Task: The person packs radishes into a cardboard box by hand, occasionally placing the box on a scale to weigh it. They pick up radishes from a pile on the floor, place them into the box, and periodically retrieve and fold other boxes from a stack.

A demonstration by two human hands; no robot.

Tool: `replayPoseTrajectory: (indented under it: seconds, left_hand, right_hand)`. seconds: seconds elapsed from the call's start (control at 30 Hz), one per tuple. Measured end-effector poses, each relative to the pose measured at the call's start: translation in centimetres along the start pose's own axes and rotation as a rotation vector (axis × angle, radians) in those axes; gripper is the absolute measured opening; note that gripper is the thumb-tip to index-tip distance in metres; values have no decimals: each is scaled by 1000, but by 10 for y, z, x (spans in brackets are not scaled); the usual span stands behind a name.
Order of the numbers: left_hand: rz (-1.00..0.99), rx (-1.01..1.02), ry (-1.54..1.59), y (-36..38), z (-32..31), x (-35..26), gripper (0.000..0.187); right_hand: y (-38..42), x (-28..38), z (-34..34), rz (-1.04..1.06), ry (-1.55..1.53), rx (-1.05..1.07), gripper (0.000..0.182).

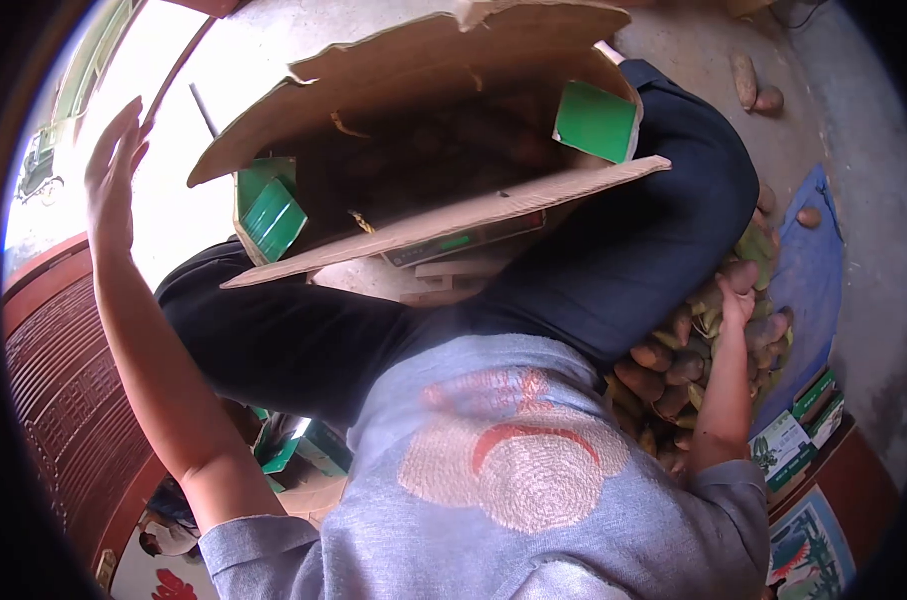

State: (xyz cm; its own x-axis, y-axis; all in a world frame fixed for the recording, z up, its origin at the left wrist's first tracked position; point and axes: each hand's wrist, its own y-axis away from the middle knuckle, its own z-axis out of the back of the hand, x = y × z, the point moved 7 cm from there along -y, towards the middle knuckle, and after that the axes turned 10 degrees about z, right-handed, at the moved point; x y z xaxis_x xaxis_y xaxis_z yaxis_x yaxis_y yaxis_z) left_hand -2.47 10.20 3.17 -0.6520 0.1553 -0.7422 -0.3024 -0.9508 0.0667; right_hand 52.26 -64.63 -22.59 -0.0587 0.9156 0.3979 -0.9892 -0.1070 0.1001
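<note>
My left hand (116,185) is raised at the far left, its fingers stretched out and nothing in it. My right hand (737,302) is closed on a reddish-brown sweet potato (742,274) at the upper edge of a heap. More sweet potatoes (642,380) lie piled beside my right thigh, among yellow-green leaves or husks. Between my knees stands a cardboard box (454,232) with its flaps up and green corner pieces. Its inside is dark; faint reddish-brown shapes show there. Under the near flap a scale (464,240) with a lit green display partly shows.
A blue sheet (802,275) lies right of the heap, with one sweet potato on it. Two more tubers (759,90) rest on the floor at upper right. Green-and-white cartons (789,445) stand at lower right. A carved wooden panel (69,400) is on the left.
</note>
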Motion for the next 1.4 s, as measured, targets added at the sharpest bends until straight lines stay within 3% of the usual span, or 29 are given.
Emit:
replayPoseTrajectory:
  seconds: [0.13,0.2,0.33,0.4,0.57,0.7,0.73,0.8,0.97,1.07,1.17,1.27,1.4]
  left_hand:
    - [-197,258,-35,8,-44,-49,46]
    - [-316,354,-64,13,-64,-62,42]
    - [-436,528,-49,33,-98,-85,38]
    - [-506,478,-23,41,-103,-95,36]
    - [-513,483,-95,52,-111,-101,36]
    - [-558,384,-152,54,-110,-95,33]
    - [-537,389,-152,55,-110,-93,32]
    - [-496,409,-173,57,-109,-88,29]
    - [-474,470,-252,61,-107,-83,20]
    - [-477,488,-228,64,-108,-85,18]
    - [-479,496,-278,65,-108,-86,18]
    - [-480,486,-304,64,-108,-88,17]
    - [-478,478,-267,64,-107,-89,16]
  right_hand:
    - [-14,93,77,93,-199,-84,66]
    - [-12,159,120,255,-349,-124,58]
    - [12,294,185,559,-581,-44,57]
    - [34,355,204,736,-688,26,60]
    - [154,536,152,1049,-336,521,80]
    - [217,606,94,1592,-31,604,81]
    - [239,623,70,1683,34,714,79]
    - [256,626,23,1638,153,903,71]
    - [271,611,-75,1560,526,1129,65]
    - [276,600,-124,1519,505,1191,72]
    - [294,593,-165,1443,672,1305,63]
    - [314,578,-207,1670,555,1312,50]
    - [325,567,-227,1725,669,1185,41]
